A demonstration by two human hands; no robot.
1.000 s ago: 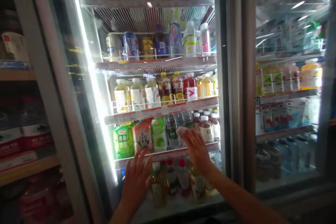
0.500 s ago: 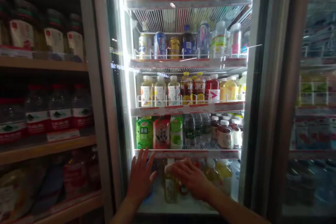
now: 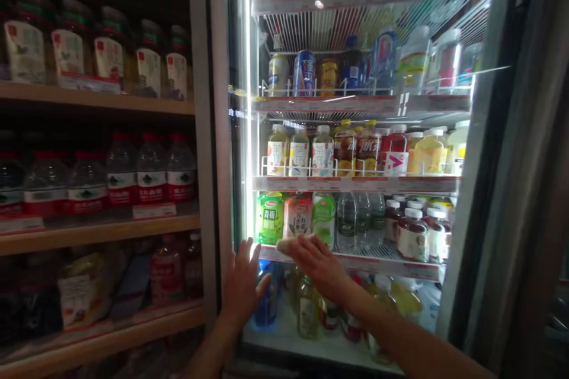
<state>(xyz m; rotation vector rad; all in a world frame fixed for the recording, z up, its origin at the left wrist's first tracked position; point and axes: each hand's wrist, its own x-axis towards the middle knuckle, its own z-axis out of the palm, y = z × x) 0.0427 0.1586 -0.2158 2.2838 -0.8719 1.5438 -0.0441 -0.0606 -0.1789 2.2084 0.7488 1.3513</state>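
Observation:
My left hand (image 3: 242, 284) is open, fingers spread, against the glass door of a lit drinks fridge near its left frame (image 3: 214, 130). My right hand (image 3: 317, 260) lies nearly flat at the fourth shelf's front edge, fingers together. A small pale cloth (image 3: 283, 244) shows under its fingertips, mostly hidden. Behind the glass, a green drink pouch (image 3: 270, 217) and a red one (image 3: 297, 216) stand just above my hands. Below them, a blue bottle (image 3: 267, 305) and a pale yellow bottle (image 3: 307, 311) stand on the fridge floor.
Wooden shelves (image 3: 111, 237) at the left carry red-capped water bottles (image 3: 151, 172) and dark-capped jars (image 3: 69, 44). Higher fridge shelves (image 3: 364, 183) hold rows of bottles and cans. The thick right door frame (image 3: 502, 148) stands beyond my right arm.
The view has swung left, so the fridge sits further right. My right hand has risen from below the fourth shelf's edge to its level. My left hand is closer to the left frame.

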